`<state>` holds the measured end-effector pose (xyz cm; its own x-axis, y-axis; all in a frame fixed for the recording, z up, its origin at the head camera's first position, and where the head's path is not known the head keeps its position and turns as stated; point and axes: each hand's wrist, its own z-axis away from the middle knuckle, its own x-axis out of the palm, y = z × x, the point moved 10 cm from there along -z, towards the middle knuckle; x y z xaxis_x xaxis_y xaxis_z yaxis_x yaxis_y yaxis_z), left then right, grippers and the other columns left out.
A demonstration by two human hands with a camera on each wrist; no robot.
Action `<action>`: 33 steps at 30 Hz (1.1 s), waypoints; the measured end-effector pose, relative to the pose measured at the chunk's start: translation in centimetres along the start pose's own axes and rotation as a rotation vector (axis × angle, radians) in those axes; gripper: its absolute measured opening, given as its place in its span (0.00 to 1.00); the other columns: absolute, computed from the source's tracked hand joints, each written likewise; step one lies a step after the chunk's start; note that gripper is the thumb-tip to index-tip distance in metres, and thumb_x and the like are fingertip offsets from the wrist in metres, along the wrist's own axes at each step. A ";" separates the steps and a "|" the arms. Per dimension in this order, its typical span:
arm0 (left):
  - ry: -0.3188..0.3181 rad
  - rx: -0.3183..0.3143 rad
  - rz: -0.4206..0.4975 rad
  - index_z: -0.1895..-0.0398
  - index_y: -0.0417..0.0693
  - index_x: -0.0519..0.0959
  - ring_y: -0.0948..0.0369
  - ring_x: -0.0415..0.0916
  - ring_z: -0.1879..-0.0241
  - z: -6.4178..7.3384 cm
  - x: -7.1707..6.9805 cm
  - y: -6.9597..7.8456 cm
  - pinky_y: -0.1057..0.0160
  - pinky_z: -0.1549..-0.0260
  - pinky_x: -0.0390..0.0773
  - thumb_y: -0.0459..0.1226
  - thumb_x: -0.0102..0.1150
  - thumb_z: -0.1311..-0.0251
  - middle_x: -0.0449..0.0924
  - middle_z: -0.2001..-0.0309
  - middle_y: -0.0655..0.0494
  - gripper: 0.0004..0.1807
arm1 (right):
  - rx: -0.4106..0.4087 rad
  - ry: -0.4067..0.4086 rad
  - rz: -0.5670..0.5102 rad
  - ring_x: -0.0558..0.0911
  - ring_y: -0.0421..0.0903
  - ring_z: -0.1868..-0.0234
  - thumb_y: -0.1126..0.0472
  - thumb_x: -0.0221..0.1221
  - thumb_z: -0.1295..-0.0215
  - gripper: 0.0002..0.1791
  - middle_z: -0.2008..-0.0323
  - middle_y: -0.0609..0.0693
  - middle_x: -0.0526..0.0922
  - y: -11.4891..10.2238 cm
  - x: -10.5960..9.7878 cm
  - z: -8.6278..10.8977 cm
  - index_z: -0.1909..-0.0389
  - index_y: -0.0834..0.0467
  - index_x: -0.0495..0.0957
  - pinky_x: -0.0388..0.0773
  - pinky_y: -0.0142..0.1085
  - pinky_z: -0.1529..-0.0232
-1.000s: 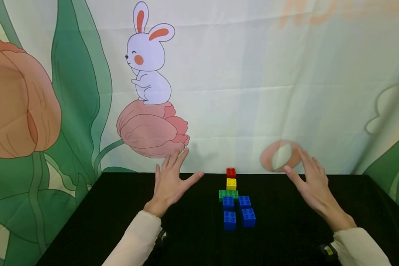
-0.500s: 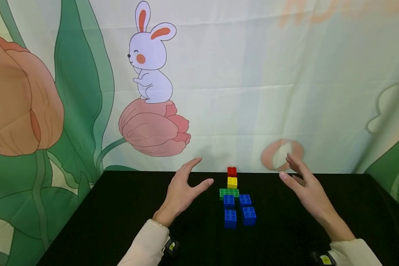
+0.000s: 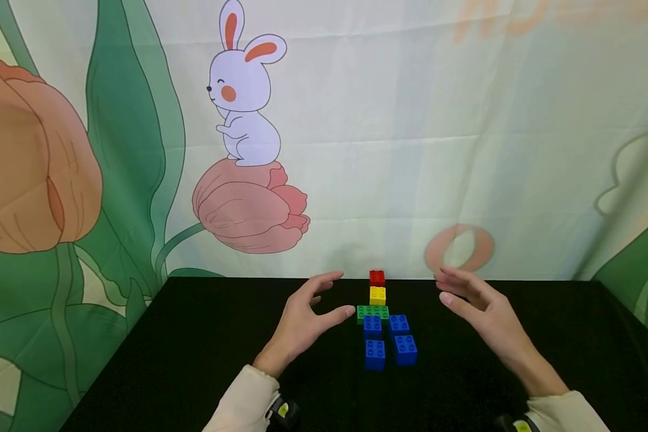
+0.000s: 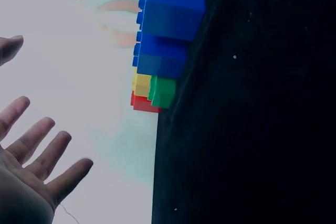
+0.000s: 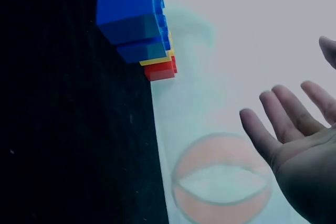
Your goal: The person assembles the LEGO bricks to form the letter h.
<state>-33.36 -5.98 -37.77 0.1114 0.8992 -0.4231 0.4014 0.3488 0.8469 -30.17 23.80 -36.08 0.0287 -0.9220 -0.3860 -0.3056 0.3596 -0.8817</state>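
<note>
Toy building blocks lie in a group on the black tabletop. Farthest back is a red block point(image 3: 377, 278), then a yellow block point(image 3: 377, 295), then a wider green block point(image 3: 372, 313). Nearer the person, several blue blocks point(image 3: 375, 355) stand in two columns. My left hand point(image 3: 302, 321) hovers left of the blocks, fingers spread and slightly bent, its thumb tip close to the green block in the head view. On the other side, my right hand point(image 3: 486, 309) is held in the air with fingers relaxed and thumb apart. Neither hand holds anything.
A black cloth-covered table point(image 3: 194, 354) spans the front. Behind its far edge hangs a pale curtain point(image 3: 367, 150) printed with a rabbit, tulips and leaves. Dark bands with small devices point(image 3: 283, 411) sit at both wrists.
Both hands have moved inward toward the blocks and lowered slightly, with their fingers bending a little more. The blocks stay in place, apart from a slight shift of the head view.
</note>
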 end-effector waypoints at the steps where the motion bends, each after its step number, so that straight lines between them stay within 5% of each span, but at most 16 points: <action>1: -0.011 0.006 0.017 0.28 0.61 0.76 0.56 0.72 0.31 0.0 0.2 0.0 0.44 0.31 0.71 0.51 0.75 0.37 0.74 0.29 0.63 0.34 | 0.001 -0.005 -0.009 0.77 0.39 0.33 0.50 0.59 0.19 0.29 0.31 0.50 0.79 0.2 0.2 0.0 0.23 0.51 0.69 0.72 0.25 0.39; 10: -0.139 0.029 0.126 0.34 0.55 0.80 0.53 0.79 0.37 0.8 1.9 -0.7 0.45 0.37 0.79 0.41 0.75 0.35 0.81 0.35 0.58 0.27 | 0.055 -0.078 -0.072 0.85 0.48 0.41 0.52 0.65 0.24 0.23 0.38 0.54 0.85 1.8 2.2 0.4 0.33 0.55 0.78 0.81 0.34 0.43; 17: -0.221 0.012 0.229 0.38 0.45 0.83 0.44 0.81 0.40 1.0 3.3 -1.1 0.47 0.40 0.82 0.37 0.72 0.33 0.83 0.39 0.42 0.21 | 0.087 -0.138 -0.092 0.86 0.51 0.43 0.54 0.68 0.27 0.23 0.42 0.55 0.86 3.0 3.5 0.1 0.37 0.61 0.80 0.83 0.36 0.44; 33: -0.324 -0.073 0.332 0.40 0.43 0.84 0.51 0.81 0.40 1.5 5.5 -2.5 0.62 0.43 0.83 0.35 0.72 0.34 0.85 0.41 0.47 0.19 | 0.171 -0.243 -0.060 0.84 0.56 0.43 0.54 0.69 0.29 0.22 0.44 0.56 0.86 5.3 4.8 0.3 0.39 0.59 0.82 0.82 0.46 0.43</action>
<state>-32.39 -2.26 -42.69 0.5061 0.8403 -0.1945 0.2320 0.0845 0.9690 -31.39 21.31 -42.65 0.2751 -0.8885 -0.3672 -0.1323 0.3434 -0.9298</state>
